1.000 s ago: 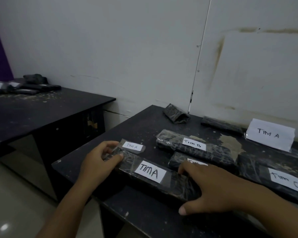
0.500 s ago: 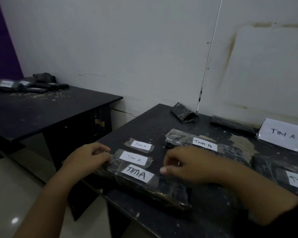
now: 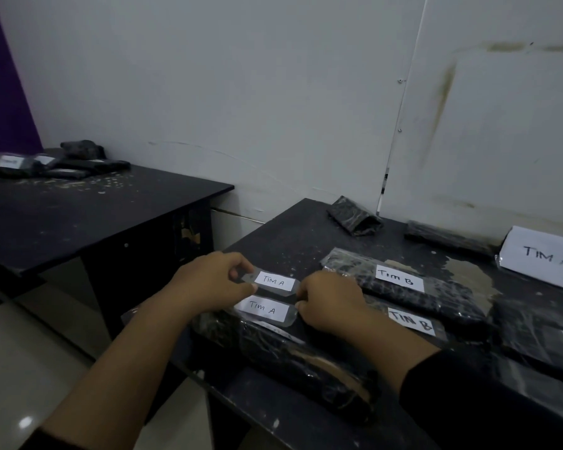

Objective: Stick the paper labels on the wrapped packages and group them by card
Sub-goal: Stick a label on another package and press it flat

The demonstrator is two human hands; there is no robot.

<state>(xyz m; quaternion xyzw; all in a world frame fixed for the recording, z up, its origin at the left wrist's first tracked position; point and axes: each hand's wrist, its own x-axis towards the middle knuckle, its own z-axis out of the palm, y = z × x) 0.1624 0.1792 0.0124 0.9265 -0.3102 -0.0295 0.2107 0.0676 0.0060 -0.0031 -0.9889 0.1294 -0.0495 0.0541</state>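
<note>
Taped TIM A label (image 3: 274, 282) being pinched at left end by left hand (image 3: 208, 284), at right end by right hand (image 3: 330, 302); being held taut just beyond black wrapped package (image 3: 306, 362).

- Two bare hands: left hand (image 3: 213, 280) and right hand (image 3: 330, 303).
- Two loose white paper TIM A labels (image 3: 275, 280) backed with clear tape.
- Two white TIM B labels (image 3: 400, 280) stuck on packages.
- Six black plastic-wrapped packages (image 3: 355, 217) on the near dark table (image 3: 293, 235); the far pile (image 3: 62, 164) is too blurred to count.
- One white TIM A card (image 3: 543, 258).
- Two dark tables in all.
</note>
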